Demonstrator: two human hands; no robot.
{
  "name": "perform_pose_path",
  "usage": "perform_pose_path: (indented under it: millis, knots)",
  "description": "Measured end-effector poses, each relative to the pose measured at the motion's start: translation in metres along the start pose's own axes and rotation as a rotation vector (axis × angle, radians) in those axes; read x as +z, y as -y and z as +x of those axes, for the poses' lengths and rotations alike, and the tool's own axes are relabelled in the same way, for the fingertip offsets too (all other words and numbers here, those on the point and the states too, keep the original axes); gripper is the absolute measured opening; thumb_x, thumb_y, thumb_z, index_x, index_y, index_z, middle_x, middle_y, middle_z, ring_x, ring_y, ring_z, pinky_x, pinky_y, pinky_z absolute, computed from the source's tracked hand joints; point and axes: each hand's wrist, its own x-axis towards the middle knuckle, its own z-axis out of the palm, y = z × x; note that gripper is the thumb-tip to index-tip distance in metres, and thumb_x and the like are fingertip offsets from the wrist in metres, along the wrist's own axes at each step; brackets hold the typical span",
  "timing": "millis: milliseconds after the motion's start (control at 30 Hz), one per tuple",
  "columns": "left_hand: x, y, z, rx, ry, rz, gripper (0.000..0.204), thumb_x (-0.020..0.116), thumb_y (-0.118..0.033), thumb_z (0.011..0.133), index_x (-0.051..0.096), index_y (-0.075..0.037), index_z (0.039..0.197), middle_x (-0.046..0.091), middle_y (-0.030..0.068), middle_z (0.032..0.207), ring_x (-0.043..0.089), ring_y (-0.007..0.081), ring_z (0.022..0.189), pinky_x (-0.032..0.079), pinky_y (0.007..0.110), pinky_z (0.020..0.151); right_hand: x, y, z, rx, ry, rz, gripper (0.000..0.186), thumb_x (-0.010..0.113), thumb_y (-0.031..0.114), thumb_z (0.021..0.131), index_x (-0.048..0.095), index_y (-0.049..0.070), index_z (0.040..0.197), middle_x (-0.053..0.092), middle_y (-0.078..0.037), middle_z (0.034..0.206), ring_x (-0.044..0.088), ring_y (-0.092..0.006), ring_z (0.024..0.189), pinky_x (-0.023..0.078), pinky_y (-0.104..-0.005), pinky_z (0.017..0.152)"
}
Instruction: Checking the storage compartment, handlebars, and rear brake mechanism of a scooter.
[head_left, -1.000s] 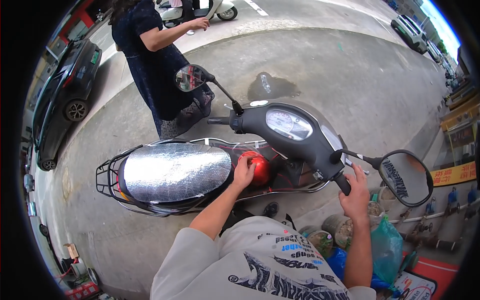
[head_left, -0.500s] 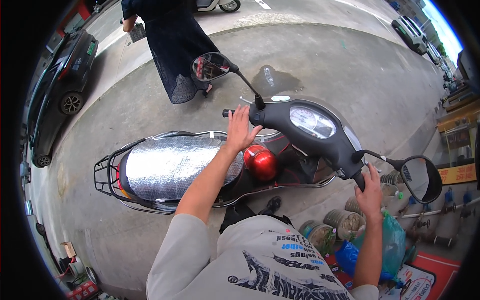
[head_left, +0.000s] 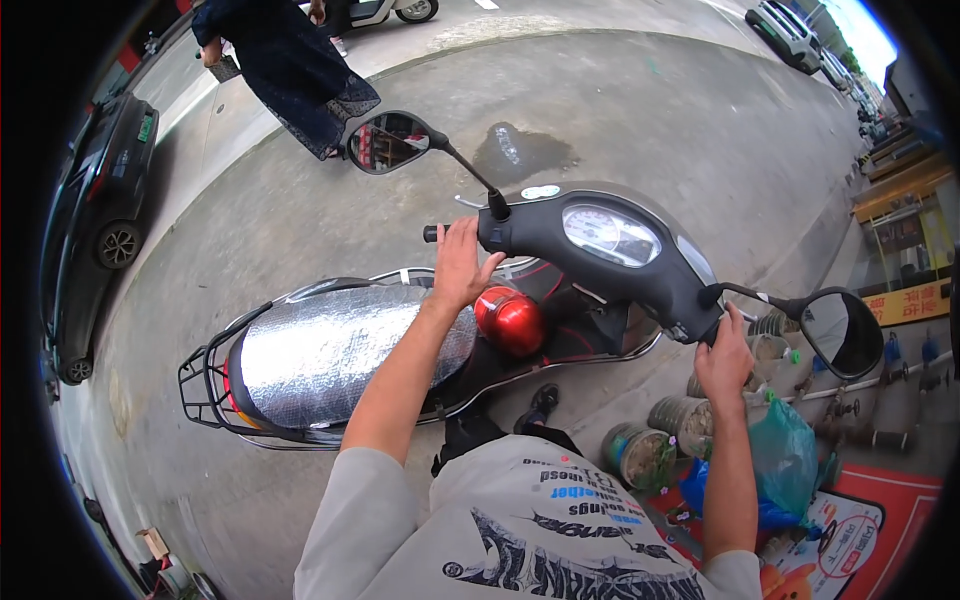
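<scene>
A dark scooter point(head_left: 590, 240) stands in front of me, its handlebar end to the right and its rear to the left. My left hand point(head_left: 460, 265) lies over the far handlebar grip point(head_left: 433, 233), fingers curled over it and thumb apart. My right hand point(head_left: 724, 362) is wrapped round the near grip, which it mostly hides. Between the hands is the speedometer point(head_left: 611, 236). A shiny red helmet point(head_left: 510, 321) rests just ahead of the seat. Silvery foil padding point(head_left: 330, 350) covers the seat.
Mirrors point(head_left: 390, 142) stick out from the handlebar on both sides. Planters point(head_left: 640, 458), a green plastic bag point(head_left: 782, 450) and pipes stand near my right arm. A dark car point(head_left: 100, 215) is parked at left. A person in a dark dress point(head_left: 280, 75) is at the far left.
The person in the dress has moved farther away to the left. My right hand's fingers, more outstretched before, now close round the grip. The scooter sits slightly farther left in view.
</scene>
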Motion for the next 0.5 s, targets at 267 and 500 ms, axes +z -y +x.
perform_pose_path:
  millis: [267, 500]
  knots:
    - [-0.0062, 0.0013, -0.0002, 0.014, 0.046, 0.012, 0.082, 0.074, -0.034, 0.079, 0.033, 0.001, 0.14, 0.041, 0.0199, 0.139, 0.035, 0.0352, 0.135, 0.017, 0.057, 0.116, -0.0022, 0.0055, 0.002, 0.07, 0.043, -0.031, 0.047, 0.065, 0.007, 0.069, 0.051, 0.0, 0.113, 0.046, -0.011, 0.142, 0.062, -0.0386, 0.101, 0.05, -0.0492, 0.081]
    - [-0.0093, 0.003, 0.0001, 0.019, 0.044, -0.025, 0.081, 0.075, -0.03, 0.078, 0.035, -0.002, 0.142, 0.042, 0.0206, 0.14, 0.038, 0.037, 0.133, 0.019, 0.057, 0.115, -0.0012, 0.0063, 0.0024, 0.024, -0.004, -0.035, 0.041, 0.067, 0.005, 0.068, 0.051, -0.001, 0.104, 0.046, -0.015, 0.139, 0.063, -0.0399, 0.09, 0.049, -0.0504, 0.077]
